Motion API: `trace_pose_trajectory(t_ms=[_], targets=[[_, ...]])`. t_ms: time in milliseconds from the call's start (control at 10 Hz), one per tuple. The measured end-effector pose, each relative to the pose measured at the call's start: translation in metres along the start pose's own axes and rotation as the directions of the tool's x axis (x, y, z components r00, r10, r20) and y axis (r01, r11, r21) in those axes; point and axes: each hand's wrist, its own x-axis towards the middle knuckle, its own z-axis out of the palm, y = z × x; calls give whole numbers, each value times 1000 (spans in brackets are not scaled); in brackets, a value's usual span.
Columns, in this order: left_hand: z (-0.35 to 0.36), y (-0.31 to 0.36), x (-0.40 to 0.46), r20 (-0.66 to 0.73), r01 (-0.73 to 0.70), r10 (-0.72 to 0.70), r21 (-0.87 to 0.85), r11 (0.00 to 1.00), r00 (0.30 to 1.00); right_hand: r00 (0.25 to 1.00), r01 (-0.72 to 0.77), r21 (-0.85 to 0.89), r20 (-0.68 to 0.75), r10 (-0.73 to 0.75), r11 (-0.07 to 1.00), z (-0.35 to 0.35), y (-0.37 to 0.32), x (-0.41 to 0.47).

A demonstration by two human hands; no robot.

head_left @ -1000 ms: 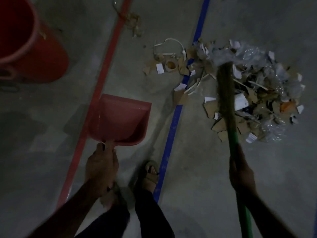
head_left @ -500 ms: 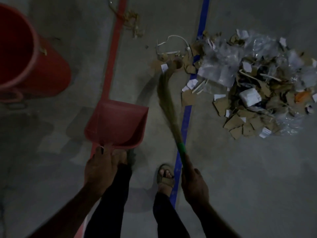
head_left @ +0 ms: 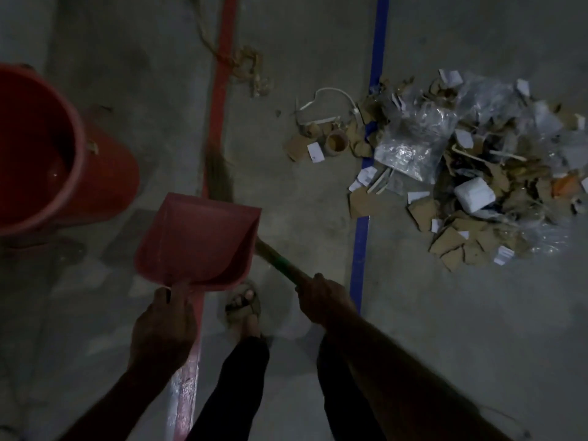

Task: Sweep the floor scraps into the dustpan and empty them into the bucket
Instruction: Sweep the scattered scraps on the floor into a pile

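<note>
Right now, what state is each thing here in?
Dustpan: empty, held by left hand.
Broom: gripped by right hand, bristles past the dustpan's front edge.
Bucket: upright, open; contents too dark to tell.
Scrap pile: on the floor, unswept.

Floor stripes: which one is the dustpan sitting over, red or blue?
The red stripe: the dustpan covers it, held by the left hand. The blue stripe runs apart, beside the scrap pile.
</note>
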Motion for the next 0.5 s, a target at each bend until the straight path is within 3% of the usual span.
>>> trace_pose_trajectory(t_ms=[100,200,300,400,500], targets=[[16,5,14,37,-19,16,105,994,999,990,-122,90,84,115,988,-11,12,13],[26,21,26,126,-139,114,212,967,985,993,-120,153,2,121,981,-16,33,14],[29,58,41,-6,16,-16,46,999,1000,989,-93,324,-82,126,942,-16,69,30],[32,104,53,-103,-116,119,37,993,988,980,-77,364,-142,137,928,-32,114,52],[44,134,63,-71,-167,170,52,985,983,966,-121,503,-137,217,856,-52,156,73]])
